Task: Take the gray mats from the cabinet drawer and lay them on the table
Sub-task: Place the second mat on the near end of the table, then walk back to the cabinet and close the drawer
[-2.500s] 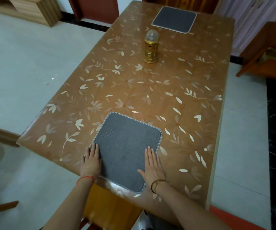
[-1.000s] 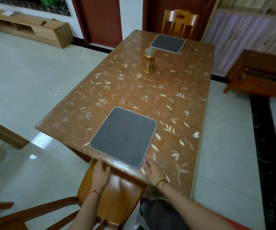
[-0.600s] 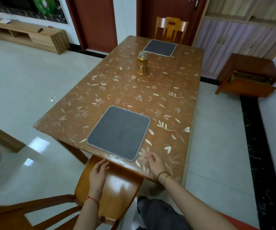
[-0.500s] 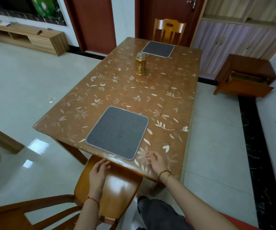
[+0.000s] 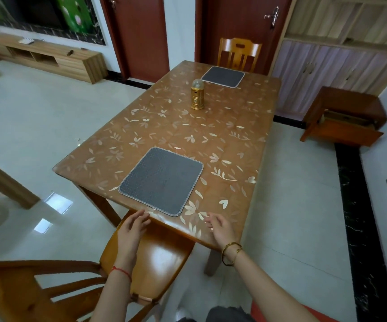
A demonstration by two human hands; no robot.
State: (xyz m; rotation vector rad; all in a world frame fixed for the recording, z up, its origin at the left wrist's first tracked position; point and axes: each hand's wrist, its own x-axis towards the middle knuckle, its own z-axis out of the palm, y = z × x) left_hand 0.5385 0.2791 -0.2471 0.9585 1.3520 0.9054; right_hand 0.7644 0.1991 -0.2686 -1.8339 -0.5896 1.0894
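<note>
Two gray mats lie flat on the table (image 5: 213, 129), a long wooden rectangle under a glossy clear cover printed with pale leaves and flowers. The near mat (image 5: 161, 181) is a rounded-corner square of finely dimpled dark fabric with a lighter stitched border; one corner sits just beside the table's near edge. The far mat (image 5: 222, 76), of the same make, lies at the opposite end in front of a slatted wooden chair (image 5: 240, 52). Between them, nearer the far one, stands a small gold lamp (image 5: 197, 95) with a clear domed top.

Both hands are empty. The left hand (image 5: 132, 228) hangs over the polished seat of the near chair (image 5: 157, 259), fingers loosely spread and nearly straight, tips at the table edge — whether they touch it I cannot tell. The right hand (image 5: 220, 228) hovers over the near edge, fingers slightly curled, gripping nothing, apart from the near mat.

By the right wall, well apart from the table, a low reddish-brown cabinet (image 5: 346, 101) has its drawer (image 5: 348, 129) pulled open.
</note>
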